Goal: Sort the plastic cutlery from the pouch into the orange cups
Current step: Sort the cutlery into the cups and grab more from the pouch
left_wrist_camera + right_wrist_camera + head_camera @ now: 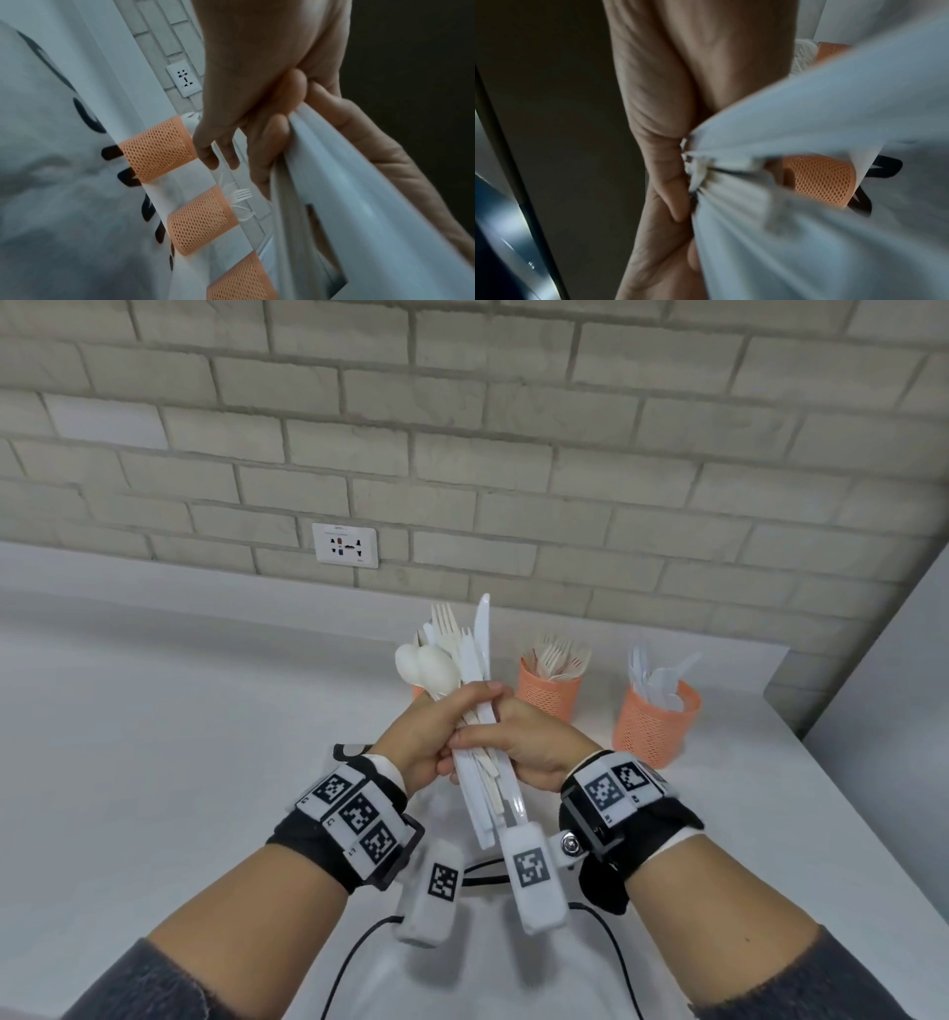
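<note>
Both hands hold one upright bundle of white plastic cutlery (464,660) above the table: spoons, forks and knives mixed, handles (347,192) pointing down. My left hand (436,737) grips it from the left and my right hand (529,742) from the right, thumb across the handles (808,121). Behind them stand the orange mesh cups: one with forks (547,695), one with knives (652,726), and a third (418,693) mostly hidden by my left hand. All three cups (156,150) line up in the left wrist view. The white pouch (51,182) with black lettering lies below my hands.
The white table (154,737) ends at a grey brick wall with a socket (345,545). Its right edge (821,762) runs beside a grey panel (898,685). Black cables (359,947) from the wrist cameras hang near my forearms.
</note>
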### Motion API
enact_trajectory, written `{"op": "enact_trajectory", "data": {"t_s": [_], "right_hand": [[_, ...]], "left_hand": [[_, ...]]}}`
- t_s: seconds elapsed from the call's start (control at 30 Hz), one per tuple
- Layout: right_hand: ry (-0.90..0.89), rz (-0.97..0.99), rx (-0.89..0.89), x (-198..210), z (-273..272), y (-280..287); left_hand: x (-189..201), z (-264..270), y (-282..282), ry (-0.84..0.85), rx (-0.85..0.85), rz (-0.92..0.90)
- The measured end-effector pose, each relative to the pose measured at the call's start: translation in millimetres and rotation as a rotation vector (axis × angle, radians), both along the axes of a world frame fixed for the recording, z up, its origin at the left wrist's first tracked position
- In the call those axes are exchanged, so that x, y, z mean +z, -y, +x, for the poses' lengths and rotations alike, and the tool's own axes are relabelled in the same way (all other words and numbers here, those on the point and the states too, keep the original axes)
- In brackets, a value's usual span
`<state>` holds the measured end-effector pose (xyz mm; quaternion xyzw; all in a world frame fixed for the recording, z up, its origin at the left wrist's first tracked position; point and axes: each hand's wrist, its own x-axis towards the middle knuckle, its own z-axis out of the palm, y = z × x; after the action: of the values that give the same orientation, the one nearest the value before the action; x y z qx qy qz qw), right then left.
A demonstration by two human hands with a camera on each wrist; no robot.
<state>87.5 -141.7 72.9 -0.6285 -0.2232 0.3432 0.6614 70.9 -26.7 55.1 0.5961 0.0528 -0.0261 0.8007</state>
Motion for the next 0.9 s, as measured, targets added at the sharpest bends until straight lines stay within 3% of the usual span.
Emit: {"op": "enact_trajectory", "data": {"t_s": [0.13,0.23,0.37,0.53,0.67,0.73,0.8,0.9], "right_hand": [[-0.039,-0.054,-0.003,-1,6,7],[-0.06,-0.102,-0.012,-4,8,17],[0.093,-0.166,-0.061,-14,5,25],[-0.053,-0.062,-0.067,-17,11,33],[-0.215,0.075,0.018,-19,14,43],[-0.235,0.077,0.046,-20,15,46],[-0.195,0.003,0.012,-19,15,48],[0.022,-0.226,-0.105,-13,16,52]], "left_hand": [[-2,4,10,-0.053,-0.003,-0.065],[-2,13,13,-0.076,0.116,-0.118],[-1,25,17,-0.051,0.221,-0.317],[4,24,28,0.012,0.117,-0.282],[1,25,31,0.045,-0.034,-0.303],[-2,27,35,0.033,-0.028,-0.294],[-3,29,39,0.01,0.023,-0.289],[-8,35,43,-0.003,0.069,-0.307]]}}
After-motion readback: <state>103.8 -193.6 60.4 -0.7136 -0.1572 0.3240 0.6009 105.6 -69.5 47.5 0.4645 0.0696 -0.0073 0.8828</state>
